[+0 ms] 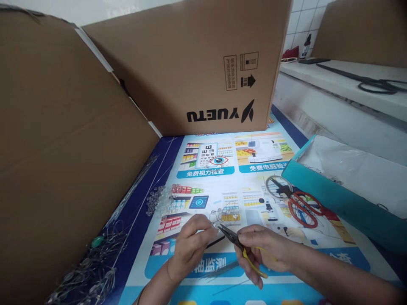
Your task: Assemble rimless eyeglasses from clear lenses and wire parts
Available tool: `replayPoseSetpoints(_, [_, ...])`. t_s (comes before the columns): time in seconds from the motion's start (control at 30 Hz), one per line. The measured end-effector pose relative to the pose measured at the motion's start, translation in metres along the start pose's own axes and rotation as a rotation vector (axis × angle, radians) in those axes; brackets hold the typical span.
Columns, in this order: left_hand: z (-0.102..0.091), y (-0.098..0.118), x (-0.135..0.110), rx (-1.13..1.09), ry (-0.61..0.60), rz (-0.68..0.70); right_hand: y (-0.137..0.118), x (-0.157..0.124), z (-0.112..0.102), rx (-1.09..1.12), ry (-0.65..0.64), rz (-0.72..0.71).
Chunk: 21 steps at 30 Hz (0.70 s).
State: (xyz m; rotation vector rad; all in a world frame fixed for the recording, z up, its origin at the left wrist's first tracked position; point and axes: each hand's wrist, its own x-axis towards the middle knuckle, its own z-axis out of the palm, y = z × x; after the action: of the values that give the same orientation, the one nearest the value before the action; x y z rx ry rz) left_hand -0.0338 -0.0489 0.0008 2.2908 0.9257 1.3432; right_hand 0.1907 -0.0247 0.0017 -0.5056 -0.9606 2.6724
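Observation:
My right hand (263, 250) is closed around needle-nose pliers (230, 234) with dark jaws and yellow handles. Their tips point left, close to the fingertips of my left hand (192, 241). Thumb and fingers of that hand pinch a thin beaded wire (219, 216), whose loops and clear beads rise just beyond the fingers. Whether the plier tips touch the wire is too fine to tell. Below the hands, several straight wire pieces (222, 270) lie on the printed sheet. A pile of clear beads (159, 201) sits ahead and to the left.
Red-handled scissors (305, 207) lie over a round clear dish (277, 186) at right, beside a teal box (343, 190). Tangled beaded wires (95, 271) and long wires (133, 188) lie along the left cardboard (63, 127). More cardboard (190, 63) stands behind; large black scissors (378, 84) rest on a ledge.

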Motion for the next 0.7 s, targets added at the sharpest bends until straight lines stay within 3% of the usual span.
replayPoseSetpoints(0.4, [0.001, 0.004, 0.007, -0.028, 0.003, 0.016, -0.003, -0.003, 0.004, -0.209, -0.001, -0.026])
replayPoseSetpoints(0.7, [0.01, 0.001, 0.001, -0.192, 0.056, -0.172, 0.005, 0.001, 0.004, -0.225, 0.028, -0.079])
